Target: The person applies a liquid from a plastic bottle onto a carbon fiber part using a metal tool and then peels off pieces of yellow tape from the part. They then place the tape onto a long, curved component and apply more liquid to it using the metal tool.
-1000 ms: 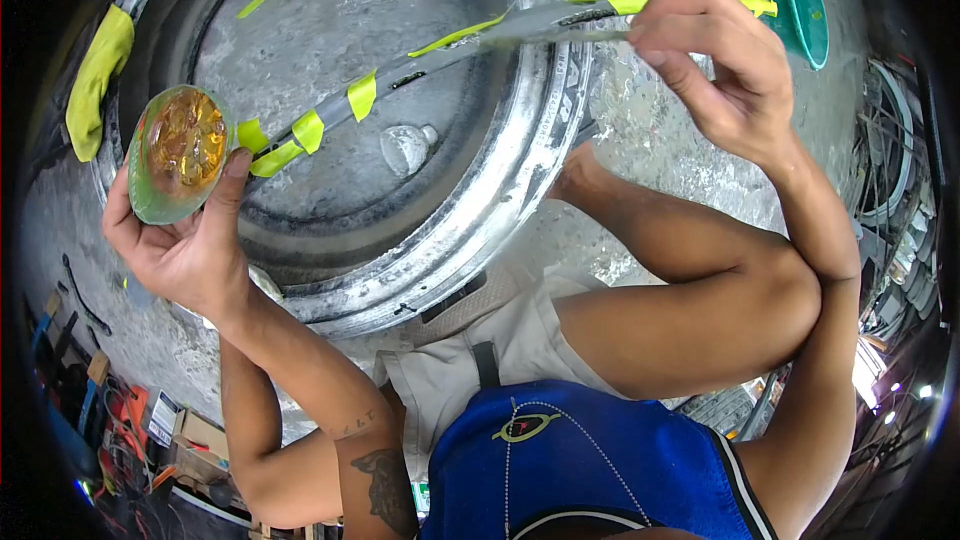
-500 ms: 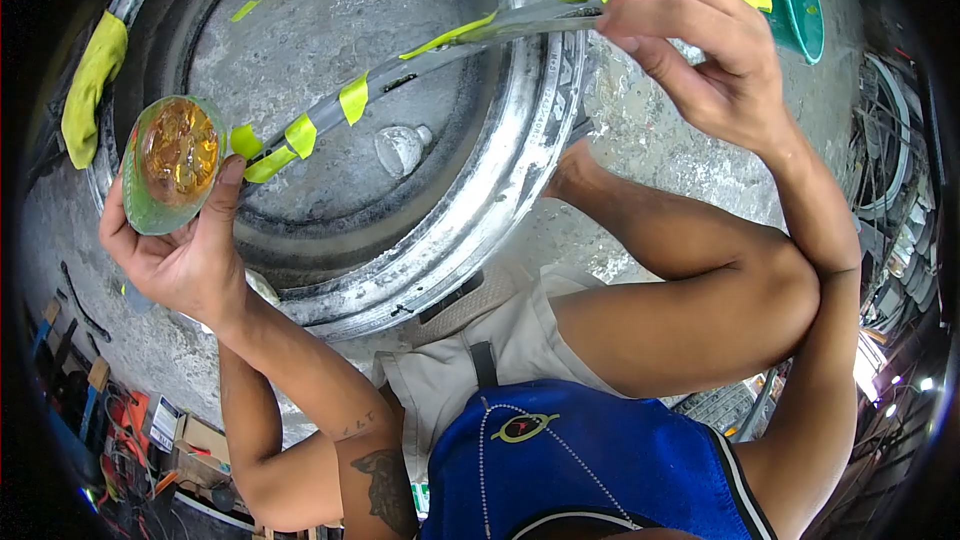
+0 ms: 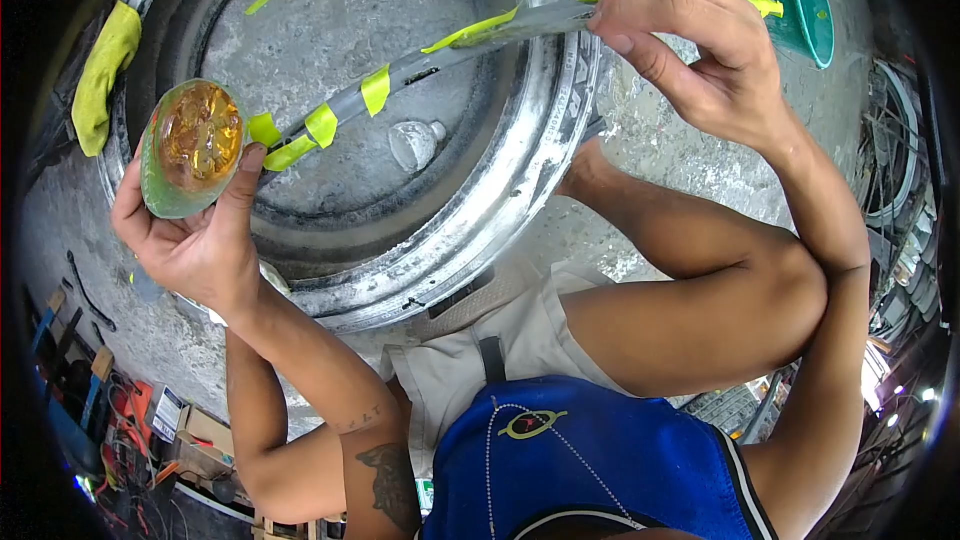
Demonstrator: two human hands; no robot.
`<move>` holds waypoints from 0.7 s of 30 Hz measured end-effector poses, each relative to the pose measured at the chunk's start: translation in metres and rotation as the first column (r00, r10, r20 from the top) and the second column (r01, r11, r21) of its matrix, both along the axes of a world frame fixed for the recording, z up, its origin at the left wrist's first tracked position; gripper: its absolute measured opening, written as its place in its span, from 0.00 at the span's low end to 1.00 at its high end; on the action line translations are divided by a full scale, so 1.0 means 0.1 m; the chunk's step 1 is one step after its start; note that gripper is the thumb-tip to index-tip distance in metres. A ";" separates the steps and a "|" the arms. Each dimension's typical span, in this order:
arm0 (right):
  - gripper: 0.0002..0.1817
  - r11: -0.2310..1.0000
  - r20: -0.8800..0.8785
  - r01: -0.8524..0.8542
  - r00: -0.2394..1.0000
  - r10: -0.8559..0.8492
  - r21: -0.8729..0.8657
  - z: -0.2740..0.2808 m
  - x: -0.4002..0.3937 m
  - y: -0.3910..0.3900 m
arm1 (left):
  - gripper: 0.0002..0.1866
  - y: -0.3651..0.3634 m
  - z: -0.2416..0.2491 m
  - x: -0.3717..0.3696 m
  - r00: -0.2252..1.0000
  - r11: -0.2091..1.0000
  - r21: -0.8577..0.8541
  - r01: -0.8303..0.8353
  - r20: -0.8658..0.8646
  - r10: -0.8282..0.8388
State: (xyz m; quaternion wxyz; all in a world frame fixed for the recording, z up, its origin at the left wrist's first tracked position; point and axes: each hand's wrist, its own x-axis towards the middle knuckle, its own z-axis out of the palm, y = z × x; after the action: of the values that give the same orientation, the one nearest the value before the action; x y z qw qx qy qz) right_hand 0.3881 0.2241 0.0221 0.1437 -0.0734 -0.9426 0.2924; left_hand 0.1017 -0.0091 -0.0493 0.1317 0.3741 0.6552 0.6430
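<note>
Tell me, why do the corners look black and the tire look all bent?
Head view: a fisheye lens bends the tire and leaves dark corners; daylight is even, with glare on the amber jar in the left hand; the right hand looks sharp.

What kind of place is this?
Likely a tyre repair or roadside workshop. A large tyre lies flat on a rough concrete floor, tools and boxes clutter one edge, and more wheels or rims are stacked at the other.
</note>
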 end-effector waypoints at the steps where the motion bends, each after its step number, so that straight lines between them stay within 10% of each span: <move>1: 0.07 0.999 0.011 -0.036 0.999 0.036 0.028 0.01 -0.01 0.00 | 0.37 0.00 0.00 0.01 1.000 1.000 -0.001 -0.006 0.010 0.006; 21: 0.06 0.974 0.023 0.117 0.993 -0.115 -0.195 0.00 0.19 0.10 | 0.38 0.02 0.02 0.04 0.999 0.999 -0.017 -0.039 0.019 0.040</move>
State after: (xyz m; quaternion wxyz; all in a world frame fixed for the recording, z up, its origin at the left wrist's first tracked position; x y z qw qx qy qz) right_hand 0.4074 0.2337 0.0221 0.1472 -0.1436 -0.9042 0.3744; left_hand 0.1059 -0.0070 -0.0471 0.1285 0.3535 0.6665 0.6436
